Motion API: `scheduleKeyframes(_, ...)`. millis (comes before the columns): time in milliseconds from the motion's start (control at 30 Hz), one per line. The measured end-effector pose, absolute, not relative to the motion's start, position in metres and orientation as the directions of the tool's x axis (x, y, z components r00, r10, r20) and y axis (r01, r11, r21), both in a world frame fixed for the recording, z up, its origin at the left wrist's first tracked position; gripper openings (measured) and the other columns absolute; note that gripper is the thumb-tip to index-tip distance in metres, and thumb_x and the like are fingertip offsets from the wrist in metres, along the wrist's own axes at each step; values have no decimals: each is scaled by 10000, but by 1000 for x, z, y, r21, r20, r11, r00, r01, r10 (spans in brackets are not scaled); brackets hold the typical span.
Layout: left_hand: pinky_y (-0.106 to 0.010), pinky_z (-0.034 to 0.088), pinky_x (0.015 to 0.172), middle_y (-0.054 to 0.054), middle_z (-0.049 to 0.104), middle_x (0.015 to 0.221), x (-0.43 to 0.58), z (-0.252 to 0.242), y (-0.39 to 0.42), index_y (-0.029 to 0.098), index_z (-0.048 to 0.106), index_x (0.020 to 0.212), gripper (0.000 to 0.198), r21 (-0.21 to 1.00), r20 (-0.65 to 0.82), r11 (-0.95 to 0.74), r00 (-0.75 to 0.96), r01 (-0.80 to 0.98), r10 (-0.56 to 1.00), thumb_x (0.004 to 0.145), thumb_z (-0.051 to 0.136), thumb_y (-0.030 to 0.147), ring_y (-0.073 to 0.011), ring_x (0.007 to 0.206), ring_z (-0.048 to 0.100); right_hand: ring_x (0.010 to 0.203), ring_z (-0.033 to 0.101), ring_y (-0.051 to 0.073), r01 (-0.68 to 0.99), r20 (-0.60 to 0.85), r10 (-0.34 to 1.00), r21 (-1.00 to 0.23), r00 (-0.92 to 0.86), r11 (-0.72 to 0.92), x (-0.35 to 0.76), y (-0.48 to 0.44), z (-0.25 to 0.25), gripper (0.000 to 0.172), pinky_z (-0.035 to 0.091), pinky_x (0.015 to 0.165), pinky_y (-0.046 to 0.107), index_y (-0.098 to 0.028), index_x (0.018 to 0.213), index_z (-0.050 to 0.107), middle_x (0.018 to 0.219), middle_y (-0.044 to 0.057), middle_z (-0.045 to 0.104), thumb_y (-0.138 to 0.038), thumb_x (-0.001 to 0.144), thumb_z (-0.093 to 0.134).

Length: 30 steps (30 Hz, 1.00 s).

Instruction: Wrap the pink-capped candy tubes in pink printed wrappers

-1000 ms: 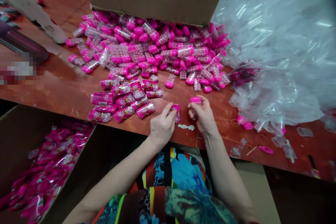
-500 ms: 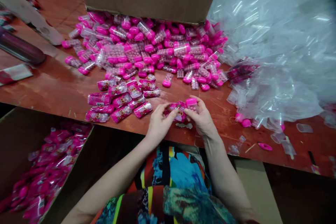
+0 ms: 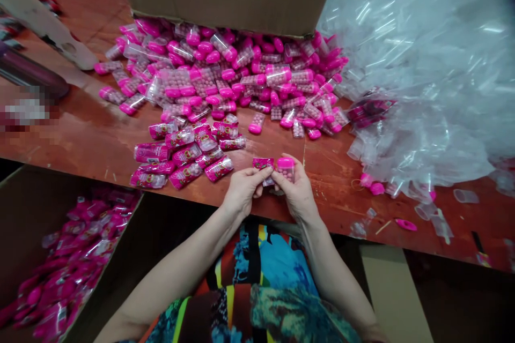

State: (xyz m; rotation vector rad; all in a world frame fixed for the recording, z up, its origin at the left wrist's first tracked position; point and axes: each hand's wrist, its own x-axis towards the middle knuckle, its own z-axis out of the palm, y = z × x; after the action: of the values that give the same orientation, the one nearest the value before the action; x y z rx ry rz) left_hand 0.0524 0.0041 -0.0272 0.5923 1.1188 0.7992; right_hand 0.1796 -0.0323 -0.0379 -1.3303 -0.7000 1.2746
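Together over the flat red surface (image 3: 330,187): printed pink film sleeve (image 3: 263,162) pinched by the left hand (image 3: 241,190), pink-capped clear plastic bottle (image 3: 285,165) grasped by the right hand (image 3: 300,193).
Sleeve likely floppy, slick: hold its edges; bottle likely light, stiff: hold its sides.

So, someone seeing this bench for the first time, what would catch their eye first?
Probably the big heap of pink-capped containers, spread across the red table at the foot of a cardboard box. Right of it lies a shiny mass of clear plastic. By the table's near edge, the left hand holds a printed pink wrapper beside a filled container in the right hand.
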Motion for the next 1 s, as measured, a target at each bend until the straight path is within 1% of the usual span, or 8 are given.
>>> scheduleKeyframes(133, -230, 172, 422, 35, 460, 414, 46, -20, 4, 164, 585, 589, 415, 769, -545, 608, 295, -196, 785, 706, 802, 498, -64, 379, 338, 573, 514, 105, -157, -253, 934, -963, 253, -218, 184, -29, -33, 571, 474, 514, 237, -260, 1264, 552, 777, -55, 581, -367, 765, 808)
scheduleKeyframes(233, -230, 185, 431, 23, 459, 400, 41, -15, 2, 176, 547, 550, 422, 803, -522, 577, 293, -149, 801, 769, 735, 483, -68, 384, 341, 590, 513, 112, -119, -262, 939, -963, 223, -241, 187, -28, -33, 521, 470, 507, 231, -254, 1224, 572, 759, -53, 573, -361, 765, 795)
scheduleKeyframes(333, -228, 176, 434, 27, 454, 396, 41, -15, 0, 173, 559, 552, 412, 811, -529, 572, 264, -124, 807, 756, 745, 478, -65, 383, 328, 584, 511, 108, -129, -278, 940, -958, 196, -257, 188, -27, -34, 509, 459, 500, 224, -252, 1215, 575, 750, -55, 570, -356, 766, 793)
scheduleKeyframes(467, -227, 153, 431, 36, 452, 398, 43, -20, 0, 162, 599, 588, 423, 800, -549, 588, 249, -120, 798, 726, 787, 515, -59, 380, 313, 531, 487, 93, -159, -292, 924, -953, 248, -259, 188, -27, -37, 506, 427, 477, 222, -245, 1206, 572, 730, -65, 558, -378, 771, 794)
scheduleKeyframes(633, -229, 159, 422, 43, 466, 420, 47, -27, 0, 152, 625, 631, 430, 785, -528, 571, 224, -240, 819, 692, 827, 527, -53, 388, 330, 563, 503, 90, -238, -293, 921, -943, 255, -234, 188, -28, -37, 549, 446, 544, 232, -238, 1222, 557, 770, -60, 584, -372, 756, 814)
scheduleKeyframes(833, -242, 114, 393, 50, 436, 376, 47, -24, 1, 149, 650, 687, 391, 728, -552, 636, 332, -256, 765, 740, 795, 508, -51, 332, 287, 598, 503, 116, -188, -258, 925, -959, 278, -211, 189, -30, -36, 521, 443, 573, 261, -265, 1245, 580, 785, -44, 583, -409, 791, 790)
scheduleKeyframes(933, -234, 123, 390, 52, 431, 373, 45, -22, 4, 155, 614, 666, 386, 690, -564, 654, 337, -310, 754, 760, 786, 488, -46, 326, 287, 697, 547, 141, -307, -257, 934, -935, 250, -175, 193, -32, -34, 465, 479, 659, 295, -287, 1304, 587, 897, -4, 624, -510, 900, 639)
scheduleKeyframes(1000, -227, 126, 386, 51, 440, 379, 45, -22, 5, 159, 594, 663, 397, 666, -586, 660, 303, -348, 751, 755, 794, 490, -45, 326, 297, 744, 564, 156, -389, -277, 938, -904, 211, -180, 195, -37, -32, 453, 496, 694, 315, -294, 1327, 595, 950, 14, 636, -526, 941, 544)
